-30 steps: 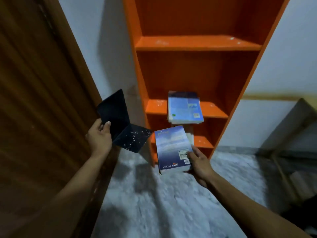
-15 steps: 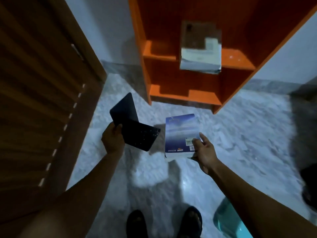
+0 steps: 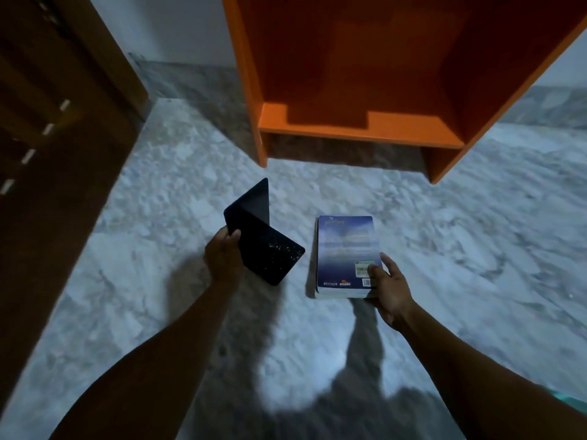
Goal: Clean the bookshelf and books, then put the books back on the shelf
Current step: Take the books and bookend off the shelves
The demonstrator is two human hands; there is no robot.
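My right hand [image 3: 389, 285] grips the near right corner of a thick blue book [image 3: 344, 254], thumb on its back cover beside the barcode. The book lies low over the marble floor; I cannot tell whether it touches it. My left hand [image 3: 224, 257] holds a thin dark folded cover or booklet [image 3: 265, 241], speckled with white dots, bent open in a V. The orange bookshelf [image 3: 359, 125] stands ahead at the top; only its bottom board and side walls show, with no books on them.
A dark brown wooden door [image 3: 47, 138] fills the left side. Grey-white marble floor [image 3: 476, 249] spreads around the hands and under the shelf. My shadow falls on the floor at the bottom centre.
The view has tilted further down, so the upper shelves and their stacked books have left the frame. Both hands have lowered toward the floor with the blue book and the dark cover.
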